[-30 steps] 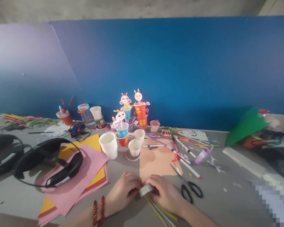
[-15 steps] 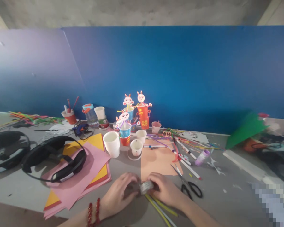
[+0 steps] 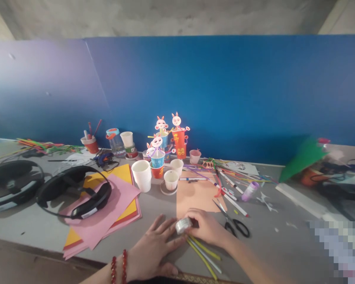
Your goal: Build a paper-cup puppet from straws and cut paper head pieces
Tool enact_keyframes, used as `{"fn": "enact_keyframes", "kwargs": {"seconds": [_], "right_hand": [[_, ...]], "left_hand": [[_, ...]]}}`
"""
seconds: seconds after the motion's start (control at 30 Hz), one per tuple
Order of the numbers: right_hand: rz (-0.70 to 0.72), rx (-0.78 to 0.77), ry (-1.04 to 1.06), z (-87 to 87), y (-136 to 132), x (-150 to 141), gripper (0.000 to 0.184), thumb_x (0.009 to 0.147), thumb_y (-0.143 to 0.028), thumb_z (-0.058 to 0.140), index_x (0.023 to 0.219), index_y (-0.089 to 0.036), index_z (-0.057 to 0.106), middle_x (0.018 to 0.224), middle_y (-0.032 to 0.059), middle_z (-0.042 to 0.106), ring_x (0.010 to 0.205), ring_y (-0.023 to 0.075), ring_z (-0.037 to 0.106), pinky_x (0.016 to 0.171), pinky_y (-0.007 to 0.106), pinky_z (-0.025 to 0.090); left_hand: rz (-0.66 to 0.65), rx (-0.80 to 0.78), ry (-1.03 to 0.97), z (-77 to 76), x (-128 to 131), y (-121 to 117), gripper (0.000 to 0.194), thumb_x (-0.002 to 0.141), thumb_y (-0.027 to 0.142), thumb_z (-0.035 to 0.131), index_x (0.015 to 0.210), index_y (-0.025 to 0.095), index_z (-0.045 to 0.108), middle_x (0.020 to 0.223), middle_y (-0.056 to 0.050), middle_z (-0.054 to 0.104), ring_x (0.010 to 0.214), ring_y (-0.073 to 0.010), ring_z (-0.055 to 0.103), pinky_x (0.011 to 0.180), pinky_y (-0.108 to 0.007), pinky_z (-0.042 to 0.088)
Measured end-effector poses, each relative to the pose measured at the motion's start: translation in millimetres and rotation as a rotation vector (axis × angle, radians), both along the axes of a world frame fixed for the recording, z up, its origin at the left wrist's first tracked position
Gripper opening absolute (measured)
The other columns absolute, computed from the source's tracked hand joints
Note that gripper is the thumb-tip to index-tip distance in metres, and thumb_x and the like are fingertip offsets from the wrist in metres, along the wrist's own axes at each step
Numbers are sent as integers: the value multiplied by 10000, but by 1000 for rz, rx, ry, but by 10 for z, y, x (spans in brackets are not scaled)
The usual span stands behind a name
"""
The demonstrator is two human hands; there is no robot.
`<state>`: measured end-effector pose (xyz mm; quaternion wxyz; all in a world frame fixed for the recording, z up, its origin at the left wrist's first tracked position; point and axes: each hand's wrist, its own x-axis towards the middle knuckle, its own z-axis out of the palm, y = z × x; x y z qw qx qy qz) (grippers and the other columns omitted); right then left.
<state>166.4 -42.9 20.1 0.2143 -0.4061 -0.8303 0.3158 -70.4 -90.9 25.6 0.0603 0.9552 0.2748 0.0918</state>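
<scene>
Left hand: spread wide and flat, palm down over the bench, gripping nothing; whether its fingertips touch the tape cannot be told. Right hand: fingers closed on the tape, which sits between the two hands at the bench's near side. Three strips, yellow and white, run out from beneath the right hand.

Containers: the pen cup holds pens and thin sticks. The front blue cup is set in a red cup, with rabbit-faced cut-outs above its rim. The tall red cup (yellow marks on its side) also carries a rabbit face. White cups stand upright, nested. The bottle has a blue-and-orange top.
</scene>
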Motion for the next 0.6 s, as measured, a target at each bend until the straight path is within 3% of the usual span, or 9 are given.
{"fn": "enact_keyframes", "kwargs": {"seconds": [0.17,0.4,0.6], "right_hand": [[32,21,-19,22,32,14,84,723,-118,673,777,-175,641,764,-22,589,710,143,534,635,218,360],[123,48,-46,67,99,28,128,713,-90,663,803,-180,678,769,-18,619,701,143,548,636,215,362],[148,74,-68,91,116,34,70,742,-127,670,789,-179,674,768,-8,628,697,151,546,638,228,356]], "left_hand": [[60,42,8,-47,38,-54,799,866,652,498,1540,326,218,1522,-111,448,1394,-359,369,1139,-572,226],[59,10,39,39,53,-121,882,867,685,455,1564,268,108,1556,-126,396,1422,-371,324,1134,-583,213],[50,15,34,32,42,-119,885,864,684,463,1564,265,118,1555,-122,399,1424,-365,326,1136,-563,232]]}}
